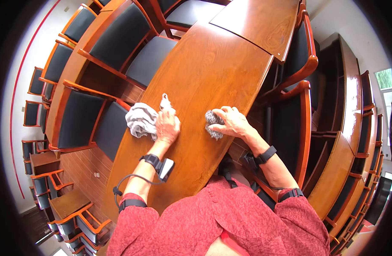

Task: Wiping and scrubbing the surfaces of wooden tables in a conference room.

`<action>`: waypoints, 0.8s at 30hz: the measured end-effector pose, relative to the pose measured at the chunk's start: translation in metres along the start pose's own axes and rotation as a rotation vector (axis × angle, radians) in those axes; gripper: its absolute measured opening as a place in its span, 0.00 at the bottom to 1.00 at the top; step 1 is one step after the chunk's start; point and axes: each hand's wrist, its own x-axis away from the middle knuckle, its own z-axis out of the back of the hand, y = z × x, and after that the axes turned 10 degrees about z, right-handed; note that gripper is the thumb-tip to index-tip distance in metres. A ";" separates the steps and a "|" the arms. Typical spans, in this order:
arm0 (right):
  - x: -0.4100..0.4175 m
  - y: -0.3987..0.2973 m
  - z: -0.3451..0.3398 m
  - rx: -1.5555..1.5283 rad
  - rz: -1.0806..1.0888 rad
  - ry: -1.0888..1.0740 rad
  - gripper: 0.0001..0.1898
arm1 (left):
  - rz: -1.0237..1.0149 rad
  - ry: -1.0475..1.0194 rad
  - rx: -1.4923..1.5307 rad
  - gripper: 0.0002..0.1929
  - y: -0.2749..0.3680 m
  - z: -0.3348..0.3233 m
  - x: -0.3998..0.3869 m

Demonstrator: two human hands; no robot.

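A varnished wooden table (199, 83) stretches away before me. On its left side my left hand (167, 124) grips part of a crumpled white-grey cloth (141, 120); the bulk of the cloth bunches to the left of the hand, and a small end sticks out beyond the fingers. My right hand (231, 123), near the table's right edge, holds a silvery scouring pad of metal wool (215, 124) between thumb and fingers. The pad appears to rest on the tabletop, apart from the cloth. Black straps with small devices circle both wrists.
Chairs with dark padded seats and orange-brown wooden frames stand along the left (80, 118) and right (291, 128) sides of the table. Beyond the near table edge joins another table section (256, 25). More desks (330, 179) and chairs curve along the right, over a tiled floor (84, 166) at left.
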 end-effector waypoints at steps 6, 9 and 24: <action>0.006 0.050 0.005 0.120 -0.122 0.487 0.25 | -0.190 0.019 0.195 0.14 0.035 -0.024 -0.046; -0.001 0.093 0.005 0.395 -0.407 0.645 0.28 | -0.281 0.054 0.253 0.13 0.055 -0.049 -0.102; -0.052 0.132 -0.012 0.181 -0.558 0.825 0.34 | 0.024 0.086 0.059 0.26 0.006 -0.075 -0.220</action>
